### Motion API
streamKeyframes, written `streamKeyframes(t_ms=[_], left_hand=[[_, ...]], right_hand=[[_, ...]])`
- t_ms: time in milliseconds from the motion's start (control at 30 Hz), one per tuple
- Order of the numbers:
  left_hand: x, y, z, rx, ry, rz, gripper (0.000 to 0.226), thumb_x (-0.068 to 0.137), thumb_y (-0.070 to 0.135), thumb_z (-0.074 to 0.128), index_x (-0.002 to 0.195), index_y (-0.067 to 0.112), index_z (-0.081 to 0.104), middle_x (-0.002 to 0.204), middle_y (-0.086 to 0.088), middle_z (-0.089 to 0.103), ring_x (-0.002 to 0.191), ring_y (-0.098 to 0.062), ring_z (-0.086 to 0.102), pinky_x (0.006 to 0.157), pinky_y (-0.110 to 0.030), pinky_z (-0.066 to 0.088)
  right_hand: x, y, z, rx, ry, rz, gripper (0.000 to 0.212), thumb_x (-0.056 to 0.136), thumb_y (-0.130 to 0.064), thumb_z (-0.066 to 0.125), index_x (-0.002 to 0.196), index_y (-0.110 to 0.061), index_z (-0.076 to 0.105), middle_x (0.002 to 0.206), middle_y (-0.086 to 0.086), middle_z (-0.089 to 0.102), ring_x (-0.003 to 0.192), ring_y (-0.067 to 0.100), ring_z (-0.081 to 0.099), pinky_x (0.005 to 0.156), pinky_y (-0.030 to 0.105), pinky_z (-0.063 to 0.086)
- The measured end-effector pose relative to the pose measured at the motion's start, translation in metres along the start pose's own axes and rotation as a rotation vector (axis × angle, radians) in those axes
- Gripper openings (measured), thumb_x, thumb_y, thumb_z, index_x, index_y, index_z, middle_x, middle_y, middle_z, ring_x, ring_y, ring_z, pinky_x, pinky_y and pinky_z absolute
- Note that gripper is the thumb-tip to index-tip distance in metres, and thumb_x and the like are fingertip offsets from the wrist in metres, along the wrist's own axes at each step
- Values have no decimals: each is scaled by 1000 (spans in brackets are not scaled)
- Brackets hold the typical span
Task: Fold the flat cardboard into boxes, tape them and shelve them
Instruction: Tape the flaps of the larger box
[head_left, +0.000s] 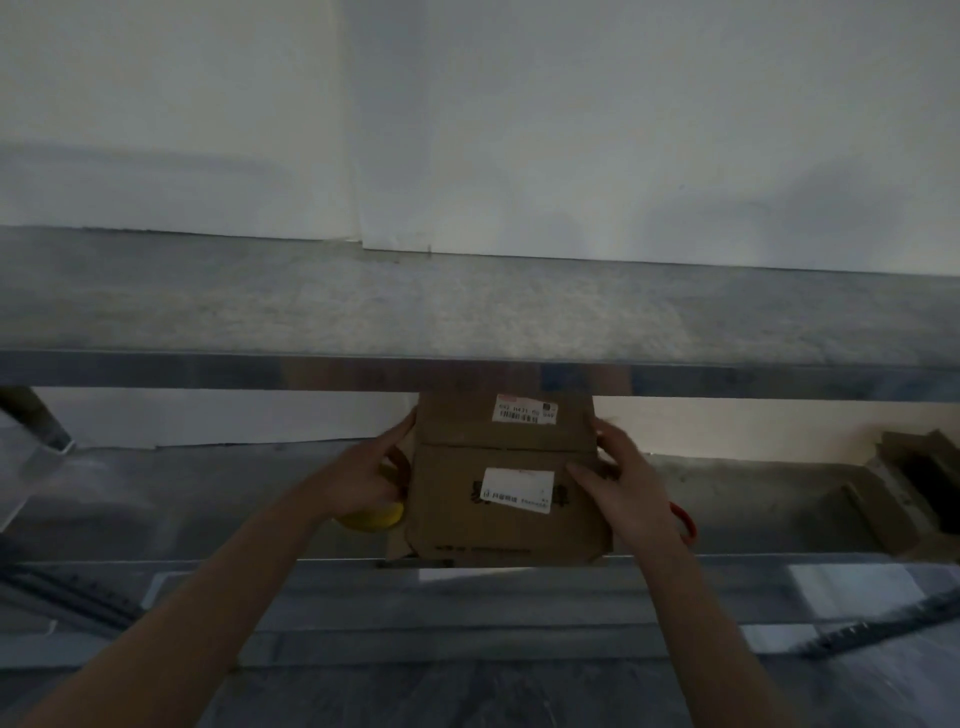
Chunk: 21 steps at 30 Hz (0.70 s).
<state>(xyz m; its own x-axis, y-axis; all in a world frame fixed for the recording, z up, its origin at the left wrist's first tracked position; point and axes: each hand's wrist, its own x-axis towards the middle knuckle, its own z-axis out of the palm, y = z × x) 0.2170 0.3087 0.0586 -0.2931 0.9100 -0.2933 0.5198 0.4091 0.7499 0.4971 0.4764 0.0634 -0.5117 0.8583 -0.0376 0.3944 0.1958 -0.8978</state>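
Looking down from the head: a cardboard box (498, 514) sits at a metal shelf's (208, 499) front edge. The left hand (371, 475) presses straight fingers against its left side; the right hand (631, 480) grips its right edge, thumb on top.

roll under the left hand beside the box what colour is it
Yellow; the roll shows best in the head view, left of the cardboard box.

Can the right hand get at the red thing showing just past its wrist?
Probably yes: the red thing sits right beside the right hand with nothing between them. But that hand grips the cardboard box and would have to let go first.
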Motion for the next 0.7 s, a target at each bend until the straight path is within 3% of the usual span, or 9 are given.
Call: streamKeyframes(t_ms=[100,200,300,400,533,633,700], left_hand=[[4,15,-15,-41,39,-4,104,78,10,75,148,50,11,107,8,62,103,-14,61,99,-35,47],[6,28,-22,-138,40,7,89,78,3,72,146,42,30,108,0,64,97,-15,65,96,-35,50],[6,30,-30,-213,40,-8,81,79,-5,69,142,36,38,109,-3,64,96,-17,67,95,-35,50],[7,24,-30,-212,22,-18,86,78,-3,71,143,40,35,109,-2,65,94,-14,68,85,-23,52],[15,15,-17,-138,-44,-83,101,77,2,74,150,44,18,105,-2,66,99,-16,65,96,-34,50],[22,6,-10,-140,-35,-114,104,76,2,74,151,44,14,103,-1,66,100,-16,63,98,-37,49],[26,1,-9,-156,-23,-131,103,76,3,74,150,44,15,102,3,66,99,-12,63,93,-30,50]], right_hand=[[12,-20,-10,73,111,-6,47,81,-41,75,123,-40,56,126,-10,63,109,13,62,91,33,52],[25,-34,-20,34,133,14,45,81,-43,74,122,-31,59,123,-8,63,107,11,59,90,28,45],[33,-37,-26,90,82,39,47,79,-43,76,121,-27,64,122,-9,65,110,11,59,96,32,44],[37,-29,-23,62,8,59,45,79,-39,77,120,-27,62,127,-8,63,112,13,60,100,39,47],[37,-6,-6,182,-118,144,55,82,-19,76,131,-32,55,130,-2,62,113,20,61,101,45,50],[37,7,4,287,-169,177,62,85,-17,73,139,-35,48,130,-3,61,112,16,61,92,35,53],[39,11,6,316,-169,187,64,85,-20,74,140,-37,46,128,-5,61,109,13,62,85,28,53]])
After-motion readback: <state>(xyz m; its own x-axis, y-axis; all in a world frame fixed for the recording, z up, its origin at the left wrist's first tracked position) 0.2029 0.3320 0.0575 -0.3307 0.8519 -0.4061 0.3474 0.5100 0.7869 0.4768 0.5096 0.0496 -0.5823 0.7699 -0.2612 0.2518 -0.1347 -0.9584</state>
